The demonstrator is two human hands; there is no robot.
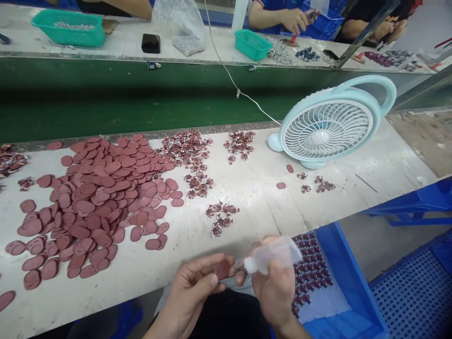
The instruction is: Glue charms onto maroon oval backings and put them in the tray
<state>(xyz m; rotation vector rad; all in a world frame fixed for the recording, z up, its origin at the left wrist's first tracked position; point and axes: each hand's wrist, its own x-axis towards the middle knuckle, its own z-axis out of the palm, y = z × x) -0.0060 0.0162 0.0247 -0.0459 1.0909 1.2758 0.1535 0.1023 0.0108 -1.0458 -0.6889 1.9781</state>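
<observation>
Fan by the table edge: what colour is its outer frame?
Light aqua blue on the fan; shows best in the head view.

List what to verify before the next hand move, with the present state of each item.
1. Left hand grips one reddish oval disc: ok.
2. Right hand grips the translucent bottle: ok.
3. Bottle's narrow end directed toward the disc: ok.
4. Bottle tip touching the disc: cannot tell.
5. Loose discs spread singly on the table: not ok, many overlap in a heap.
6. Small brown pieces in the blue crate set in rows: ok.
</observation>
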